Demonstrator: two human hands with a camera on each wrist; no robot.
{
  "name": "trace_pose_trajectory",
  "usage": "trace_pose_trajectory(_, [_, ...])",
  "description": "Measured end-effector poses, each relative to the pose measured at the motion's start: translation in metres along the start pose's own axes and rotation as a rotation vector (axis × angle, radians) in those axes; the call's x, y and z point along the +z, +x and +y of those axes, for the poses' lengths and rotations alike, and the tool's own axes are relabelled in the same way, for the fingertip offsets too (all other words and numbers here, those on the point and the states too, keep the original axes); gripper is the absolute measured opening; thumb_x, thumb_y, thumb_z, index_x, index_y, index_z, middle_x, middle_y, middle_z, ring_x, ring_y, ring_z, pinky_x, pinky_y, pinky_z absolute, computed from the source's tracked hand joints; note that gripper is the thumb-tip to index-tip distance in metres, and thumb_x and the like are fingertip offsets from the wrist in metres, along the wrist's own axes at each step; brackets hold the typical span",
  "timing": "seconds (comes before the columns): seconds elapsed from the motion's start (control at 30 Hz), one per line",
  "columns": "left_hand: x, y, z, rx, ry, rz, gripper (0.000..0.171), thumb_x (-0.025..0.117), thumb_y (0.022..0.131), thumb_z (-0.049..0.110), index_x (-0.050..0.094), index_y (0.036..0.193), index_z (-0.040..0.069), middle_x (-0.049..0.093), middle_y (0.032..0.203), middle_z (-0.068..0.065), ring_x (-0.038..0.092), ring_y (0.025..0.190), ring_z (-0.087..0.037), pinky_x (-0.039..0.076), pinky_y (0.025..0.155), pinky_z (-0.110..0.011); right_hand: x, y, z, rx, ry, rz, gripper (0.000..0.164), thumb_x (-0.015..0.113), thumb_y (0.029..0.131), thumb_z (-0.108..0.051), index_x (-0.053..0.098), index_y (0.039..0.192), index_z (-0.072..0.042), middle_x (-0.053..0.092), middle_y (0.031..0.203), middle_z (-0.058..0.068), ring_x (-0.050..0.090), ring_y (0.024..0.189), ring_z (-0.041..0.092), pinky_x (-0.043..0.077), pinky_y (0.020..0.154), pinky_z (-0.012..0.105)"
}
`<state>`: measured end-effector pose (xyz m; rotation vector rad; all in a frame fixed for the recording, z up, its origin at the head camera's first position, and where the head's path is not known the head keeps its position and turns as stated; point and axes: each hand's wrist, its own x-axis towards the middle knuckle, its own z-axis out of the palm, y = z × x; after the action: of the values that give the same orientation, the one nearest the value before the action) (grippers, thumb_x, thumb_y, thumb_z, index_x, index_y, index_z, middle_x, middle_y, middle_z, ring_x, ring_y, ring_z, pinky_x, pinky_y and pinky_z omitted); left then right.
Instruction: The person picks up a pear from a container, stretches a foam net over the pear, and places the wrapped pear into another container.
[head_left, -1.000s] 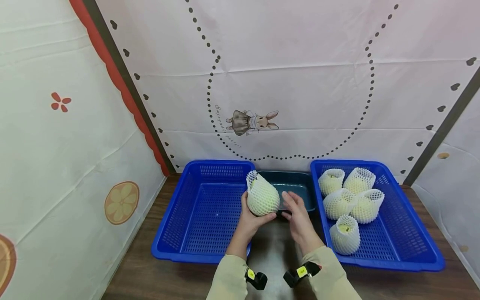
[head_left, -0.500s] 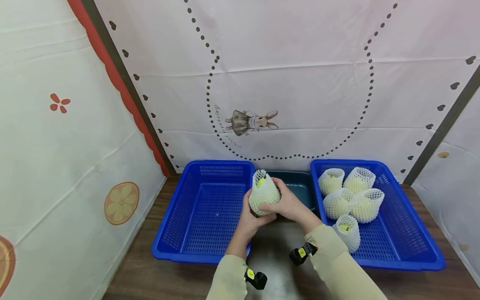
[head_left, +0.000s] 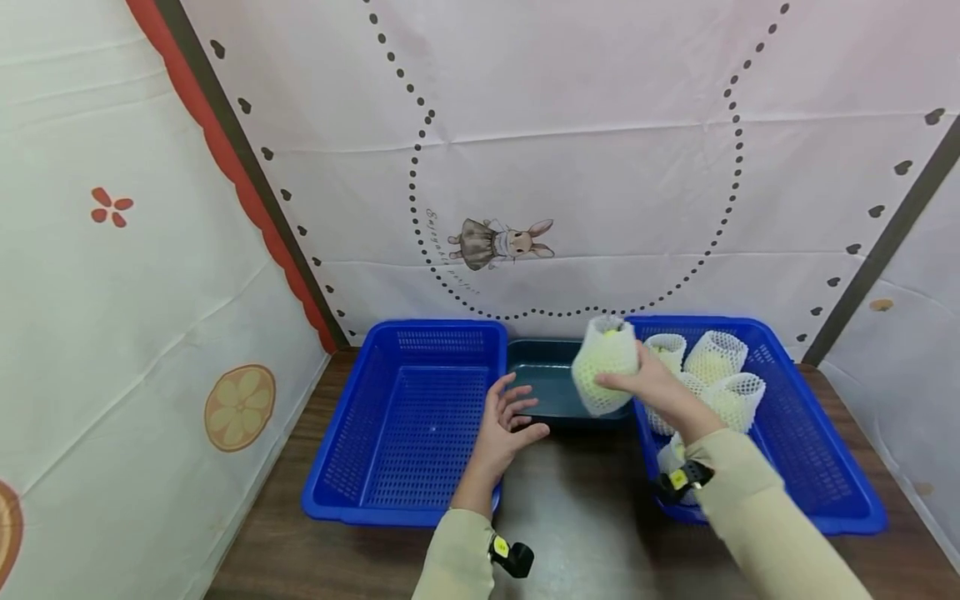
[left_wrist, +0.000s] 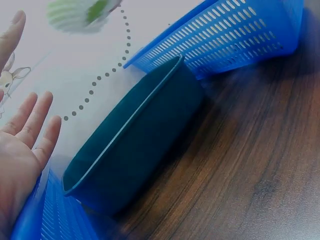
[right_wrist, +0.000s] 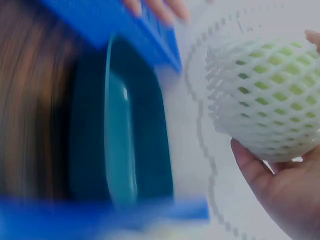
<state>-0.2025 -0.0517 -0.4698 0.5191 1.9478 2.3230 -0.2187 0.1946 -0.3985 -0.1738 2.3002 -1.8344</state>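
My right hand (head_left: pixel 663 387) grips a pale green fruit (head_left: pixel 603 371) wrapped in a white foam net, held up over the right end of a dark green tray (head_left: pixel 551 387). In the right wrist view the thumb and palm wrap the net (right_wrist: pixel 272 95), and green skin shows through its mesh. My left hand (head_left: pixel 497 437) holds nothing; its fingers are spread beside the right rim of the left blue basket (head_left: pixel 427 433). Several more net-wrapped fruits (head_left: pixel 738 400) sit in the right blue basket (head_left: pixel 798 450), partly hidden by my right hand and forearm.
The dark green tray stands between the two blue baskets at the back of a brown wooden table (head_left: pixel 577 517). A white printed cloth (head_left: pixel 600 167) hangs right behind them. My right forearm crosses the front left side of the right basket.
My right hand first reached the fruit in my left hand and grasped it. My left hand let go, and the right hand has carried the fruit rightward toward the right basket.
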Motion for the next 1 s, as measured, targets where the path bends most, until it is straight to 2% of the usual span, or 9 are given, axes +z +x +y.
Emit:
trace_pose_trajectory(0.2, [0.002, -0.001, 0.006, -0.001, 0.025, 0.006, 0.079, 0.071, 0.079, 0.001, 0.021, 0.141, 0.0, 0.042, 0.132, -0.023, 0.042, 0.12, -0.04, 0.037, 0.094, -0.046, -0.07, -0.025, 0.016, 0.012, -0.058, -0.058, 0.075, 0.062, 0.087, -0.015, 0.014, 0.142, 0.003, 0.052, 0.11, 0.015, 0.055, 0.094, 0.016, 0.045, 0.082, 0.032])
trace_pose_trajectory(0.33, [0.001, 0.0, 0.005, -0.009, 0.01, 0.009, 0.077, 0.07, 0.08, -0.001, 0.023, 0.14, 0.001, 0.041, 0.132, -0.025, 0.04, 0.121, -0.041, 0.034, 0.096, -0.05, -0.119, -0.044, 0.032, 0.033, -0.099, -0.139, 0.073, 0.058, 0.089, -0.01, 0.007, 0.14, 0.007, 0.051, 0.11, 0.012, 0.056, 0.094, 0.014, 0.046, 0.081, 0.031])
trace_pose_trajectory(0.4, [0.001, 0.0, 0.004, -0.008, -0.002, 0.007, 0.075, 0.068, 0.08, -0.003, 0.023, 0.14, 0.0, 0.041, 0.132, -0.027, 0.04, 0.121, -0.041, 0.032, 0.097, -0.054, -0.14, -0.054, 0.041, 0.097, -0.097, -0.187, 0.074, 0.055, 0.09, -0.011, 0.002, 0.139, 0.007, 0.052, 0.11, 0.01, 0.056, 0.097, 0.015, 0.046, 0.082, 0.033])
trace_pose_trajectory(0.5, [0.002, 0.001, 0.004, -0.007, -0.011, 0.007, 0.071, 0.066, 0.081, -0.005, 0.025, 0.139, -0.002, 0.041, 0.131, -0.027, 0.04, 0.121, -0.041, 0.029, 0.097, -0.058, -0.163, -0.067, 0.055, 0.244, -0.069, -0.247, 0.079, 0.053, 0.092, -0.017, -0.004, 0.141, 0.006, 0.052, 0.112, 0.012, 0.056, 0.1, 0.022, 0.046, 0.084, 0.045])
trace_pose_trajectory(0.6, [0.001, 0.001, 0.004, -0.01, 0.003, 0.015, 0.069, 0.066, 0.082, -0.002, 0.026, 0.138, -0.003, 0.043, 0.13, -0.026, 0.042, 0.12, -0.039, 0.033, 0.097, -0.052, -0.174, -0.075, 0.071, 0.404, -0.062, -0.255, 0.084, 0.054, 0.092, -0.027, -0.006, 0.14, 0.005, 0.049, 0.114, 0.017, 0.053, 0.102, 0.028, 0.045, 0.082, 0.054])
trace_pose_trajectory(0.7, [-0.001, 0.002, -0.003, -0.002, 0.001, 0.026, 0.067, 0.067, 0.083, 0.0, 0.028, 0.137, -0.001, 0.044, 0.129, -0.026, 0.043, 0.12, -0.037, 0.034, 0.097, -0.052, -0.175, -0.076, 0.087, 0.503, -0.08, -0.264, 0.086, 0.055, 0.091, -0.032, -0.006, 0.139, 0.006, 0.044, 0.118, 0.021, 0.049, 0.105, 0.033, 0.044, 0.084, 0.056])
trace_pose_trajectory(0.87, [-0.006, 0.007, -0.023, 0.011, -0.018, 0.038, 0.066, 0.07, 0.081, 0.005, 0.033, 0.136, 0.002, 0.049, 0.126, -0.024, 0.046, 0.118, -0.032, 0.036, 0.096, -0.05, -0.166, -0.073, 0.103, 0.552, -0.202, -0.268, 0.084, 0.056, 0.089, -0.038, 0.008, 0.135, 0.013, 0.045, 0.117, 0.024, 0.05, 0.106, 0.036, 0.043, 0.087, 0.054])
trace_pose_trajectory(1.0, [-0.005, 0.008, -0.019, -0.012, -0.009, 0.027, 0.062, 0.067, 0.082, -0.001, 0.034, 0.135, -0.001, 0.05, 0.124, -0.024, 0.046, 0.118, -0.032, 0.038, 0.094, -0.043, -0.159, -0.073, 0.107, 0.612, -0.359, -0.26, 0.096, 0.056, 0.085, -0.05, 0.011, 0.132, 0.021, 0.037, 0.12, 0.039, 0.042, 0.109, 0.05, 0.038, 0.089, 0.059])
